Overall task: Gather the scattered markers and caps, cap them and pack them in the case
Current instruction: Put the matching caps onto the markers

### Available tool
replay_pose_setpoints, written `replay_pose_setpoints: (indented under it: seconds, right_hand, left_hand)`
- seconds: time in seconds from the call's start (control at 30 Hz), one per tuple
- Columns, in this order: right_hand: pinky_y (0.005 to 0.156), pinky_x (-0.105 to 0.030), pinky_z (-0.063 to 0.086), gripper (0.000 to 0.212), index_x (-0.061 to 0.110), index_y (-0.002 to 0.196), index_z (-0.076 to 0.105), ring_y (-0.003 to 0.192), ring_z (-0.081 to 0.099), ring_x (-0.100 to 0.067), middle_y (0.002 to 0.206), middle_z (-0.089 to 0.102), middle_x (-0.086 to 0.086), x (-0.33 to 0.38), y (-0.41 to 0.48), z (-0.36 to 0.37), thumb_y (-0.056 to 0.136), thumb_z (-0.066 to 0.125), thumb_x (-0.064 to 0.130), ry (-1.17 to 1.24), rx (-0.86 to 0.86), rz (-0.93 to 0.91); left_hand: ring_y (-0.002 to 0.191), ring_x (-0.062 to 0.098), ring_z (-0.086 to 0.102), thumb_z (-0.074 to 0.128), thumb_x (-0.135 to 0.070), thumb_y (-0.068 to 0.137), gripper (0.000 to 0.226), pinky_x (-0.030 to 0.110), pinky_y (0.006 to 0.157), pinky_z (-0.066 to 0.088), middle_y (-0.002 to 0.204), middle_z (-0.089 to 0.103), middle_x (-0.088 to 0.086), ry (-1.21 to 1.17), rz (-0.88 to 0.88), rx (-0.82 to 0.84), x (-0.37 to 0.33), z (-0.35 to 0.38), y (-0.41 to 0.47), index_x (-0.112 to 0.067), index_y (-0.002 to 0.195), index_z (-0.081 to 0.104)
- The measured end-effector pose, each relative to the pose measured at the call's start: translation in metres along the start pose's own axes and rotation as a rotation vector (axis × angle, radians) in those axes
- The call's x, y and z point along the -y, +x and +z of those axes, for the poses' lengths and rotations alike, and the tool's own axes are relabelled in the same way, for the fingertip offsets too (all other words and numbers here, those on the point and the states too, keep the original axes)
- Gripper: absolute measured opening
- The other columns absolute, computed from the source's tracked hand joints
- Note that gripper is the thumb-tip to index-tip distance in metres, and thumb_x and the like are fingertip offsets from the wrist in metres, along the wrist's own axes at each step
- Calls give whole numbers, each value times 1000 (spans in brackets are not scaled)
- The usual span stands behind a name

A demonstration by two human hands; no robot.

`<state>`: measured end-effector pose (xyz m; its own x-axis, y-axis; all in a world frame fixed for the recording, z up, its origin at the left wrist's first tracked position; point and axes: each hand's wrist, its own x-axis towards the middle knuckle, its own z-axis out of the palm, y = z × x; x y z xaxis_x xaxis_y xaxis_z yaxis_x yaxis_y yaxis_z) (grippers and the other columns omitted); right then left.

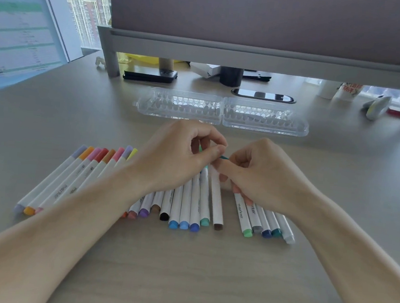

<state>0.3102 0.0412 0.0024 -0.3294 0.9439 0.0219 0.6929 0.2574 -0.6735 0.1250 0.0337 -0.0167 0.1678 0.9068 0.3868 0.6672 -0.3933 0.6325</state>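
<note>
A teal-tipped marker [225,157] is pinched in the right hand [264,175] grip. The left hand [179,154] grip is closed on a barely seen green cap [200,149]. Both are held above the row of markers [185,202] on the worktop [185,269]. The clear case [186,104] lies open beyond.

Bare forearms [74,213], left hand [177,156], right hand [261,175]

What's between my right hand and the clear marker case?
Only bare desk: in the head view, nothing lies between the right hand and the case.
</note>
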Motion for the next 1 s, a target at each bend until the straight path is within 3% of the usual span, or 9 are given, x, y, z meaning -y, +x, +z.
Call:
replay_pose_setpoints:
  seconds: [0.23,0.33,0.47,0.67,1.0]
  right_hand:
    - [57,-32,42,24,25,66,77,43,40,-16,47,50,3,-10,6,-23,87,71,36,5,-19,37]
    - [53,-26,38,32,15,65,76,39,35,-9,41,46,10,-12,5,-28,82,75,42,-77,25,38]
    - [48,-22,36,39,15,66,75,43,41,-6,49,52,8,-14,4,-22,78,77,52,-224,69,-3]
    - [42,-10,30,31,26,62,71,43,49,3,44,54,21,-10,3,-19,74,79,54,-252,59,-34]
    - [49,-19,38,27,27,62,72,56,57,-3,60,62,12,-7,-1,-15,74,79,50,-348,9,-32]
  left_hand:
    - [67,7,57,64,-32,98,11,33,70,55,72,60,-9,9,-31,-56,8,-6,2,-32,102,74]
    - [67,7,53,70,-43,91,7,32,65,51,75,56,-12,49,-20,17,6,-4,0,-38,95,73]
    - [82,4,55,74,-58,82,21,29,73,51,89,59,-15,178,-30,129,3,-1,-3,-44,97,71]
    - [87,3,54,75,-56,82,20,28,75,47,91,57,-17,199,-47,118,8,-2,-3,-45,97,69]
    - [91,-3,53,70,-50,90,10,19,75,41,96,57,-19,259,-15,146,2,1,-2,-42,95,73]
